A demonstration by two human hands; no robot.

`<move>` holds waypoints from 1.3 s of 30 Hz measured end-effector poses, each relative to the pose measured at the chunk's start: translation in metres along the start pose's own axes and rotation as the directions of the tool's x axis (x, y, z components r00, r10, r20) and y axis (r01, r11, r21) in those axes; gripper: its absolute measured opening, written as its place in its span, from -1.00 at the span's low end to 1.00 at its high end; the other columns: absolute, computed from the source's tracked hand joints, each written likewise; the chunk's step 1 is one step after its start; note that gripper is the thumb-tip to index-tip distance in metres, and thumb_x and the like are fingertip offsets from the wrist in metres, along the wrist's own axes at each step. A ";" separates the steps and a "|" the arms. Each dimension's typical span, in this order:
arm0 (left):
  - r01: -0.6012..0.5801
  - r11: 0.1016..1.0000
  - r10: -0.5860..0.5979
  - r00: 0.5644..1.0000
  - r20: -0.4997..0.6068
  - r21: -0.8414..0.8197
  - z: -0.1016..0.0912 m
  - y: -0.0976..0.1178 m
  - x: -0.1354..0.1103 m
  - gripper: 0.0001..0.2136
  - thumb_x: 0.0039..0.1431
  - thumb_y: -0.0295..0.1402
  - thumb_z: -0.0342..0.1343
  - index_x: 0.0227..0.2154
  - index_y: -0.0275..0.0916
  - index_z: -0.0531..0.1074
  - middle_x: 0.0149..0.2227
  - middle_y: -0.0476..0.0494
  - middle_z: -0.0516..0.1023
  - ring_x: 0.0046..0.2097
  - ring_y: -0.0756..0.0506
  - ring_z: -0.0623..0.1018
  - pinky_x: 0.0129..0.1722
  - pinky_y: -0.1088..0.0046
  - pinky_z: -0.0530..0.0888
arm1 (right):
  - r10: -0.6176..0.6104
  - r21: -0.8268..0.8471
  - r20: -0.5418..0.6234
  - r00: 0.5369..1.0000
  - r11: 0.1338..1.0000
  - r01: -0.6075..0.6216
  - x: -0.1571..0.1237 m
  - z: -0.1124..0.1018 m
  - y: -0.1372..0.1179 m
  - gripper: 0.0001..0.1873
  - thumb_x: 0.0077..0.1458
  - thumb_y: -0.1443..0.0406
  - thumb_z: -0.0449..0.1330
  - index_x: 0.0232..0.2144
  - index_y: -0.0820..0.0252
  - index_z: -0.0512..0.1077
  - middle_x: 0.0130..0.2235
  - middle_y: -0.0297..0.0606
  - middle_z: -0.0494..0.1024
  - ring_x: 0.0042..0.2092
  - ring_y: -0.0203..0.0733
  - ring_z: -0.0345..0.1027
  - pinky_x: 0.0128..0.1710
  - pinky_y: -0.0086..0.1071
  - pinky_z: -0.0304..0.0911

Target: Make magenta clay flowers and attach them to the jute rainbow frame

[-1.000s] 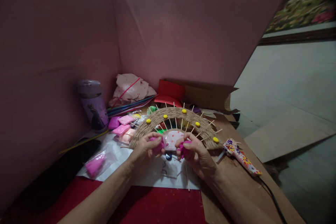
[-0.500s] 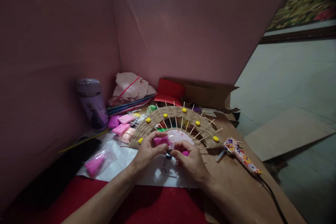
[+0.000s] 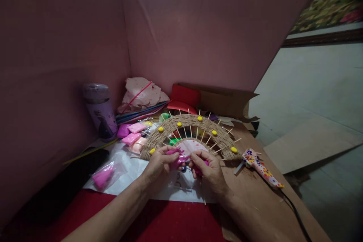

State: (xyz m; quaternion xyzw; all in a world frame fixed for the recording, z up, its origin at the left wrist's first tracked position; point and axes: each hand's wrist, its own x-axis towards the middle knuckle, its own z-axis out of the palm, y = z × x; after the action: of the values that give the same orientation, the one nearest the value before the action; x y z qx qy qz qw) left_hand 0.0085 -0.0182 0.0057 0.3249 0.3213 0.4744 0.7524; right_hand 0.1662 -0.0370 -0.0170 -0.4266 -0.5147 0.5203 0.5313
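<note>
My left hand pinches a magenta clay packet, its clear plastic stretching toward my right fingers. More magenta clay shows in my right hand, whose thumb and forefinger also meet at the packet's edge. Just beyond both hands stands a twine-woven half-ring on thin sticks, dotted with yellow discs. A pale spotted half-circle fills its inner curve. Under the hands lies a white sheet with dark marks; a small dark object on it is mostly hidden.
At left are a pink clay packet, several more packets and a purple tumbler. A flower-patterned glue gun with a black cord rests on cardboard at right. Pink panels rise behind; red cloth lies in front.
The packet has been drawn lower and crumpled between my fingers, with plastic now stretched between both hands. My right hand has turned slightly, and more of its magenta clay shows.
</note>
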 end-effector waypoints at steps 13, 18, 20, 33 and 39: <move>-0.247 0.883 0.229 0.969 0.093 0.399 -0.005 0.001 0.001 -0.82 -0.06 -0.29 0.21 -0.52 -0.36 0.47 -0.57 -0.06 0.49 -0.51 0.04 0.42 -0.43 0.51 0.34 | -0.106 -0.181 0.015 0.994 0.978 0.107 -0.003 -0.002 -0.003 -0.67 0.11 0.14 0.12 -0.57 0.25 0.30 -0.61 -0.44 0.23 -0.60 -0.44 0.05 -0.61 -0.52 0.00; -0.258 0.838 0.242 0.965 0.098 0.481 -0.005 -0.003 0.003 -0.88 -0.11 -0.37 0.21 -0.54 -0.35 0.46 -0.57 -0.03 0.47 -0.50 0.04 0.41 -0.44 0.52 0.33 | -0.143 -0.218 0.006 0.990 0.966 0.141 -0.003 -0.004 -0.003 -0.69 0.11 0.16 0.12 -0.56 0.24 0.30 -0.61 -0.45 0.22 -0.59 -0.43 0.04 -0.59 -0.52 0.01; -0.263 0.827 0.248 0.964 0.097 0.497 -0.006 -0.003 0.004 -0.88 -0.10 -0.37 0.20 -0.53 -0.35 0.45 -0.57 -0.03 0.46 -0.50 0.04 0.41 -0.45 0.52 0.32 | -0.155 -0.241 0.025 0.988 0.958 0.156 -0.003 -0.004 -0.004 -0.73 0.10 0.16 0.13 -0.51 0.24 0.34 -0.58 -0.42 0.27 -0.56 -0.41 0.09 -0.56 -0.51 0.05; -0.378 0.681 0.339 0.922 0.188 0.627 -0.006 -0.005 0.001 -0.85 0.01 -0.33 0.12 -0.51 -0.34 0.43 -0.53 -0.06 0.42 -0.46 0.02 0.37 -0.44 0.50 0.32 | -0.231 -0.314 0.049 0.972 0.920 0.234 -0.002 -0.007 -0.002 -0.81 0.07 0.23 0.15 -0.50 0.23 0.40 -0.53 -0.38 0.36 -0.46 -0.34 0.19 -0.42 -0.47 0.14; -0.398 0.662 0.357 0.912 0.201 0.635 -0.006 -0.007 -0.001 -0.86 0.03 -0.35 0.10 -0.52 -0.34 0.41 -0.54 -0.06 0.42 -0.47 0.02 0.37 -0.44 0.51 0.31 | -0.247 -0.296 0.035 0.968 0.923 0.246 -0.004 -0.004 -0.004 -0.81 0.05 0.25 0.16 -0.53 0.23 0.39 -0.56 -0.39 0.34 -0.49 -0.35 0.18 -0.45 -0.47 0.13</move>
State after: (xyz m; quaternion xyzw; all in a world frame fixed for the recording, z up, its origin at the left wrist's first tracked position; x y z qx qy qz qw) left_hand 0.0070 -0.0201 -0.0029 0.6437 0.3717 0.4645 0.4815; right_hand 0.1704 -0.0406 -0.0137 -0.4344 -0.6358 0.3652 0.5232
